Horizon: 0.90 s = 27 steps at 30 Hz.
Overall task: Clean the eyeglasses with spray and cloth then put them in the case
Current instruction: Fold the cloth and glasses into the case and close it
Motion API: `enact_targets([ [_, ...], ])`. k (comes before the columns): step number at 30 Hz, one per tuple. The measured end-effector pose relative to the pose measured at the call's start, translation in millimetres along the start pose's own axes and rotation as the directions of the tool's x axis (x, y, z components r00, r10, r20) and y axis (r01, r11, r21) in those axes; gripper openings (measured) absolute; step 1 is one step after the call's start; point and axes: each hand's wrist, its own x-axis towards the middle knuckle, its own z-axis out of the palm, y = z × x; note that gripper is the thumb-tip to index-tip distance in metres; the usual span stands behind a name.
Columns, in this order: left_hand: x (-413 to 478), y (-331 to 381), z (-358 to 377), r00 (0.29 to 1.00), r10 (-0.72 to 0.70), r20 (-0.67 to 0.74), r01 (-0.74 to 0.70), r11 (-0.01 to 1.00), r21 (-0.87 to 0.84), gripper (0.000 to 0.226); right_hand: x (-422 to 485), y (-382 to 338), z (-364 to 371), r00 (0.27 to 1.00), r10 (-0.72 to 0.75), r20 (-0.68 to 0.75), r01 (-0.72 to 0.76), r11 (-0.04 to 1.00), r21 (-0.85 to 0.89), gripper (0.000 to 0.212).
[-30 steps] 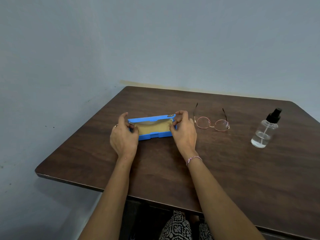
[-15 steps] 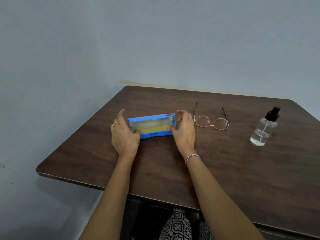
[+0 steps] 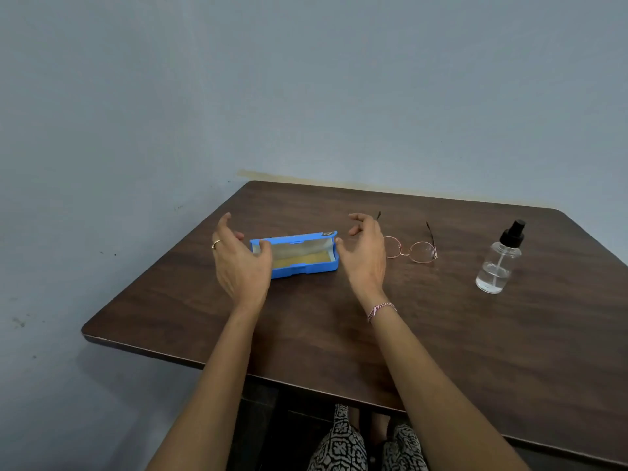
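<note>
A blue eyeglass case (image 3: 299, 268) lies open on the brown table (image 3: 441, 334), its lid tipped back and a yellow cloth (image 3: 302, 260) lying inside. My left hand (image 3: 239, 263) hovers at the case's left end with relaxed fingers, covering that end. At the right end my right hand (image 3: 365, 253) floats just clear of the case, fingers loosely curled and holding nothing. Thin round-rimmed eyeglasses (image 3: 413, 248) lie unfolded on the table right of that hand. A clear spray bottle (image 3: 499, 260) with a black pump stands farther right.
The table stands in a corner of blue-grey walls, its left and near edges rounded. My knees in patterned cloth show below the near edge.
Both hands have let go of the case and drawn apart and upward. The case now rests open on the table by itself.
</note>
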Motion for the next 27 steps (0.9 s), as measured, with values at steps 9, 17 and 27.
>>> enact_targets([
  [9,-25,65,30,0.989,0.141,0.041,-0.134,0.983,-0.128,0.055,24,30,-59,0.981,-0.037,-0.190,0.033,0.999,-0.026,0.028],
  [17,-70,94,97,0.927,0.189,0.325,-0.098,0.956,-0.276,0.026,25,90,-87,0.982,0.034,-0.184,-0.057,0.991,-0.122,0.020],
  [27,-83,79,140,0.783,-0.039,0.621,0.164,0.976,-0.145,0.044,25,119,-78,0.968,0.246,-0.042,-0.250,0.949,-0.191,0.035],
])
